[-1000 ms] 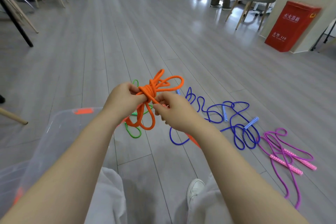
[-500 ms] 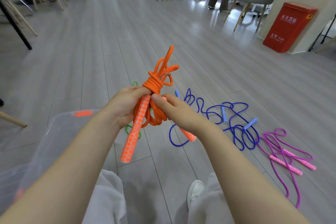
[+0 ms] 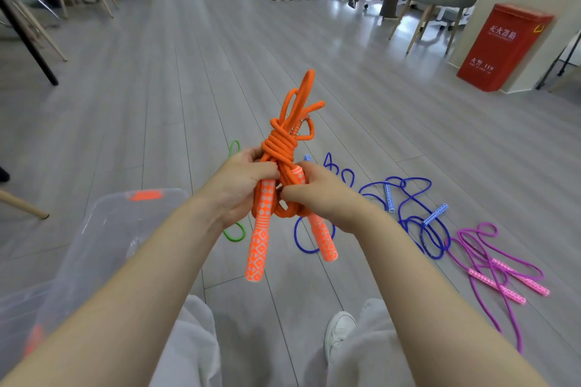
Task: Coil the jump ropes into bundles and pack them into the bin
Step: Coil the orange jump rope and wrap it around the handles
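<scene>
your left hand [image 3: 239,188] and right hand [image 3: 317,195] both grip the orange rope bundle [image 3: 279,151]; loosen either and its wrap could unravel before the bin [image 3: 103,229]

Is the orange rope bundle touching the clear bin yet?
Apart. The head view shows the orange rope bundle held up by both hands, with bare floor between it and the clear bin at the left.

A matt braided cord is seen on the orange jump rope [image 3: 279,148], clear glossy plastic on the bin [image 3: 103,229] at eight o'clock, and satin wood-look planking on the floor [image 3: 188,88].
</scene>
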